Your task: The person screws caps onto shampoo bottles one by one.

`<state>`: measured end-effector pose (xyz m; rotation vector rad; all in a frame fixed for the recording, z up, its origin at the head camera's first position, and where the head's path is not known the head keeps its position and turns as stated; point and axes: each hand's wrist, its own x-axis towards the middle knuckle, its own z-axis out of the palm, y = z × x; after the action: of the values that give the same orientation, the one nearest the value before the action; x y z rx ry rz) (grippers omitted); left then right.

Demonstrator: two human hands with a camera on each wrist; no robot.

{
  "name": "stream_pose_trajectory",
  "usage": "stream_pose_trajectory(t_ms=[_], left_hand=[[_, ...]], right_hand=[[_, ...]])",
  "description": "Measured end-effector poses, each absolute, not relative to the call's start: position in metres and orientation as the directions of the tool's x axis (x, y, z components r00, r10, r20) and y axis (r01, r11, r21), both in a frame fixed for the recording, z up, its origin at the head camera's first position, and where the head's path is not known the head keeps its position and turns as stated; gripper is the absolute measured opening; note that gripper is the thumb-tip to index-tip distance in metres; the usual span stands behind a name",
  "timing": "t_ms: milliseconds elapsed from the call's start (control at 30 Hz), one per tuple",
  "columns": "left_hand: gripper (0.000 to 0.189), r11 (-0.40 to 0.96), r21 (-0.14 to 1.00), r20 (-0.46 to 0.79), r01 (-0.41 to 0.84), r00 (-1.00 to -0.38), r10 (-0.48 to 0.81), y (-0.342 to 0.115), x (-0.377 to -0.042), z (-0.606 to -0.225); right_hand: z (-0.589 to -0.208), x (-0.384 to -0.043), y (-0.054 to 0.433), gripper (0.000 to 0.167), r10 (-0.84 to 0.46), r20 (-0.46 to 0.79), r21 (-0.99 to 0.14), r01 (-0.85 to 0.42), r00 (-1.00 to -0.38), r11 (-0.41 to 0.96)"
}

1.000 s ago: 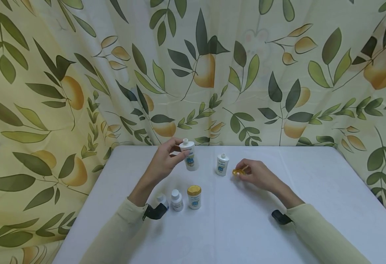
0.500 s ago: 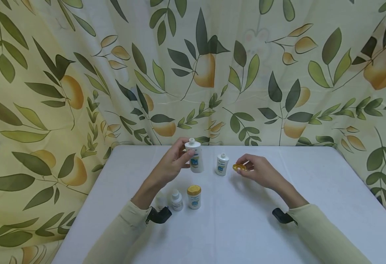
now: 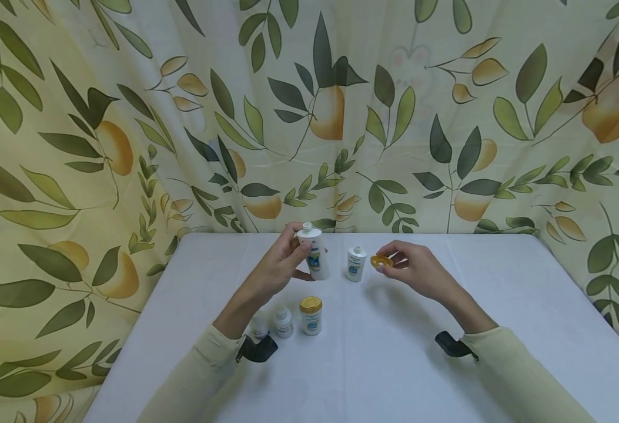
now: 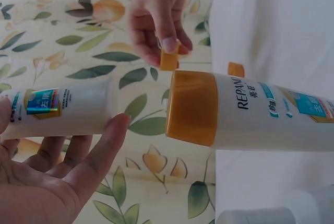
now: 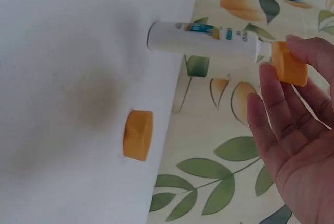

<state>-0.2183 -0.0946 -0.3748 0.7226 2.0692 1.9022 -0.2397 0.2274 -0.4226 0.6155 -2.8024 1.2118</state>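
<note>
In the head view my left hand [image 3: 274,267] grips an uncapped white bottle [image 3: 317,255] between thumb and fingers, tilted slightly and raised off the table. My right hand [image 3: 415,267] pinches a golden-orange cap [image 3: 380,261] by its edge, above the table. Between the hands stands a second uncapped white bottle [image 3: 355,264]; in the right wrist view the held cap [image 5: 290,65] appears close to this bottle's neck [image 5: 263,51], but contact cannot be told. Another orange cap [image 5: 138,135] lies on the table in the right wrist view.
Nearer me stands a white bottle with a gold cap [image 3: 311,317]. Left of it are two small white bottles [image 3: 284,323], one partly behind my left wrist. A white cloth covers the table [image 3: 383,376]; a leaf-and-fruit patterned curtain [image 3: 309,176] hangs behind it.
My left hand has carried its bottle to the right, toward the standing uncapped one. My right hand has lifted the orange cap a little off the table.
</note>
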Motion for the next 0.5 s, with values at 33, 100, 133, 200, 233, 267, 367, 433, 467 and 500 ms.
stream_pose_trajectory(t_ms=[33, 100, 133, 200, 233, 267, 367, 433, 467, 500], left_hand=[[0.033, 0.030, 0.981, 0.151, 0.193, -0.850, 0.505, -0.095, -0.218, -0.375], [0.034, 0.023, 0.981, 0.153, 0.190, -0.850, 0.505, -0.094, -0.218, -0.375], [0.034, 0.023, 0.982, 0.153, 0.190, -0.851, 0.503, -0.094, -0.218, -0.375], [0.034, 0.028, 0.982, 0.151, 0.189, -0.855, 0.496, -0.094, -0.218, -0.375], [0.034, 0.031, 0.982, 0.149, 0.188, -0.858, 0.492, -0.094, -0.218, -0.376], [0.034, 0.032, 0.982, 0.148, 0.187, -0.860, 0.489, -0.093, -0.218, -0.376], [0.036, 0.041, 0.981, 0.145, 0.187, -0.867, 0.476, -0.093, -0.218, -0.379], [0.036, 0.039, 0.981, 0.149, 0.189, -0.871, 0.469, -0.093, -0.218, -0.380], [0.037, 0.037, 0.981, 0.153, 0.192, -0.872, 0.465, -0.093, -0.218, -0.381], [0.037, 0.037, 0.981, 0.154, 0.192, -0.874, 0.460, -0.093, -0.218, -0.382]], right_hand=[[-0.422, -0.239, 0.227, 0.024, -0.344, 0.181, -0.697, -0.367, -0.921, 0.616], [-0.420, -0.238, 0.226, 0.024, -0.342, 0.185, -0.701, -0.368, -0.921, 0.611], [-0.419, -0.237, 0.225, 0.024, -0.342, 0.188, -0.702, -0.369, -0.921, 0.609], [-0.417, -0.237, 0.225, 0.024, -0.341, 0.191, -0.707, -0.370, -0.920, 0.603], [-0.416, -0.236, 0.224, 0.024, -0.342, 0.196, -0.708, -0.374, -0.919, 0.599], [-0.416, -0.236, 0.224, 0.025, -0.343, 0.202, -0.711, -0.378, -0.917, 0.593], [-0.414, -0.235, 0.224, 0.026, -0.344, 0.217, -0.718, -0.389, -0.913, 0.577], [-0.413, -0.235, 0.224, 0.028, -0.341, 0.223, -0.728, -0.389, -0.913, 0.565], [-0.412, -0.234, 0.223, 0.030, -0.336, 0.223, -0.736, -0.384, -0.915, 0.557], [-0.411, -0.234, 0.223, 0.031, -0.330, 0.221, -0.744, -0.378, -0.918, 0.551]])
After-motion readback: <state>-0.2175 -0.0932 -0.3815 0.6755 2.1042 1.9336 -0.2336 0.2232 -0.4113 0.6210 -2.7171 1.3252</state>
